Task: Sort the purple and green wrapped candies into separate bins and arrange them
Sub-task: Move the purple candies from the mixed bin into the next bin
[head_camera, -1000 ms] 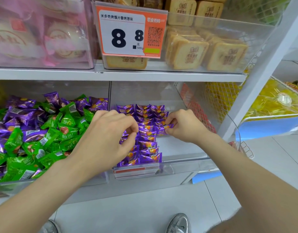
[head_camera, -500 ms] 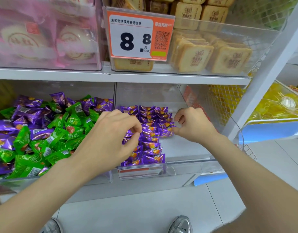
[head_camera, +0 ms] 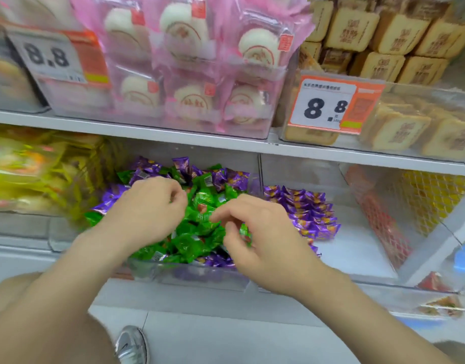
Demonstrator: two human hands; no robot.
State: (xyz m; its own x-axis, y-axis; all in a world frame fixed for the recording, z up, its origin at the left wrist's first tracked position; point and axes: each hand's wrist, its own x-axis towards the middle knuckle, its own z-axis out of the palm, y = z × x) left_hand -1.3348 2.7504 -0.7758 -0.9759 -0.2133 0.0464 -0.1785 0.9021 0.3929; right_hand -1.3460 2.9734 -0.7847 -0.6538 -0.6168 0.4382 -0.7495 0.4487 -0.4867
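The left grip (head_camera: 144, 214) and right grip (head_camera: 262, 237) have moved from the purple rows (head_camera: 310, 214) to the mixed bin (head_camera: 189, 274) — both curled over green candies (head_camera: 192, 240), too blurry to tell if holding. Beside the rows, white bin floor (head_camera: 357, 253) shows.

Single head view, wide-angle. Faces forward and down, close to the shelf (head_camera: 173, 135); bin (head_camera: 189, 274) at centre, floor (head_camera: 226, 337) nearest.
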